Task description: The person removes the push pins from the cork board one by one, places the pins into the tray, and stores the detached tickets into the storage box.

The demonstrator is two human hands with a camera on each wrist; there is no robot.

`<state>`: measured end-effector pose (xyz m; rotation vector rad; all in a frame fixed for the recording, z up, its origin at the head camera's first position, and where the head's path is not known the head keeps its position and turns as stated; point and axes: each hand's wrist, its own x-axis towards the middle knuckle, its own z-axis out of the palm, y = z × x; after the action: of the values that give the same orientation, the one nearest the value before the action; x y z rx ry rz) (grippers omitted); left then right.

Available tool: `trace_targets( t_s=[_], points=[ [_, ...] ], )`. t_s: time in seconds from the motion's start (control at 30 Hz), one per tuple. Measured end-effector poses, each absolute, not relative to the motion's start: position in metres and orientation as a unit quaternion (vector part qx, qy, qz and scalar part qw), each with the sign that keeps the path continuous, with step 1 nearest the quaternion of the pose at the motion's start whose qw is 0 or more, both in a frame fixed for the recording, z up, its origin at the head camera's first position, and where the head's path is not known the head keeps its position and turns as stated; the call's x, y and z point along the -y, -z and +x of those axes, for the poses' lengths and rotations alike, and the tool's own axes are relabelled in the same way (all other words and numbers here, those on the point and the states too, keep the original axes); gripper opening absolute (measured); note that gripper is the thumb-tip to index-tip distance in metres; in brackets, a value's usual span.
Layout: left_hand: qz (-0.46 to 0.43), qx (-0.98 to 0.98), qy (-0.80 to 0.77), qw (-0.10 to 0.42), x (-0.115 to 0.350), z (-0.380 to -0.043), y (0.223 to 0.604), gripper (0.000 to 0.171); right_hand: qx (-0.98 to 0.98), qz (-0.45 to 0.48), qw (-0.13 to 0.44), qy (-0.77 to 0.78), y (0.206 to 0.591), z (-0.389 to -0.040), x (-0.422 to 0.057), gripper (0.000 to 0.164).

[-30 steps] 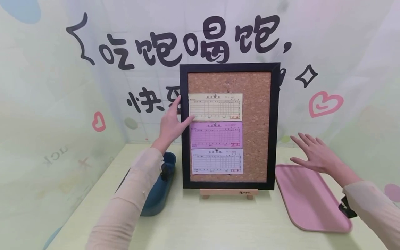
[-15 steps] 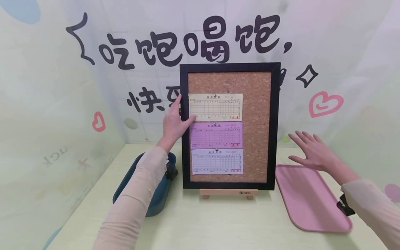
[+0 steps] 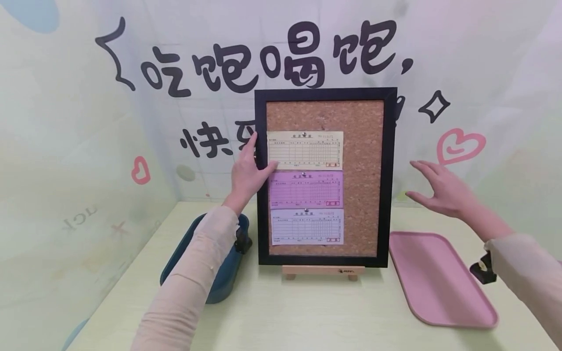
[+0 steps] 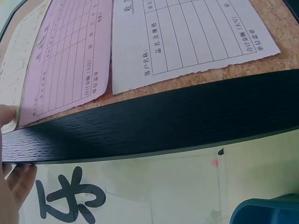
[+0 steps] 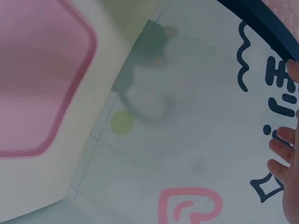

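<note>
A black-framed cork board (image 3: 363,180) stands upright on a small wooden easel (image 3: 322,270). Pinned to its left part, one above another, are a cream receipt slip (image 3: 305,151), a pink-purple slip (image 3: 306,190) and a pale bluish-white slip (image 3: 307,227). My left hand (image 3: 247,175) grips the frame's left side, the thumb in front at the cream slip and the fingers behind the frame. In the left wrist view this hand (image 4: 11,186) shows at the frame edge. My right hand (image 3: 450,190) hovers with fingers extended, to the right of the board, touching nothing.
On the right a pink tray (image 3: 443,282) lies on the pale table (image 3: 316,317). A dark blue bin (image 3: 221,285) stands at the left, partly hidden under my left forearm. A printed backdrop (image 3: 210,29) with black lettering rises behind the board.
My right hand has risen and turned more sideways beside the board. The left hand has slid slightly right on the frame, keeping its hold. The whole view has shifted a little.
</note>
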<state>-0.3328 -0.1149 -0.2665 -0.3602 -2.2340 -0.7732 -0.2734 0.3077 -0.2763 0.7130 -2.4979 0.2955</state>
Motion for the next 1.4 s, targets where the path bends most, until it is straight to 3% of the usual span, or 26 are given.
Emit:
trace_targets(
  t_s=[0.2,0.57,0.87,1.4],
  points=[
    [-0.140,0.866,0.304,0.373,0.115,-0.331,0.267,0.080,0.907,0.263,0.297,-0.141,0.253,-0.276,-0.294,0.065],
    [-0.141,0.868,0.306,0.364,0.113,-0.332,0.265,0.080,0.841,0.317,0.410,-0.154,0.221,-0.288,-0.252,0.040],
    [-0.139,0.871,0.306,0.358,0.115,-0.330,0.264,0.080,0.857,0.327,0.356,-0.179,0.203,-0.301,-0.203,0.024],
    [-0.145,0.873,0.298,0.358,0.116,-0.332,0.266,0.080,0.884,0.291,0.287,-0.225,0.189,-0.328,-0.139,0.023]
  ],
)
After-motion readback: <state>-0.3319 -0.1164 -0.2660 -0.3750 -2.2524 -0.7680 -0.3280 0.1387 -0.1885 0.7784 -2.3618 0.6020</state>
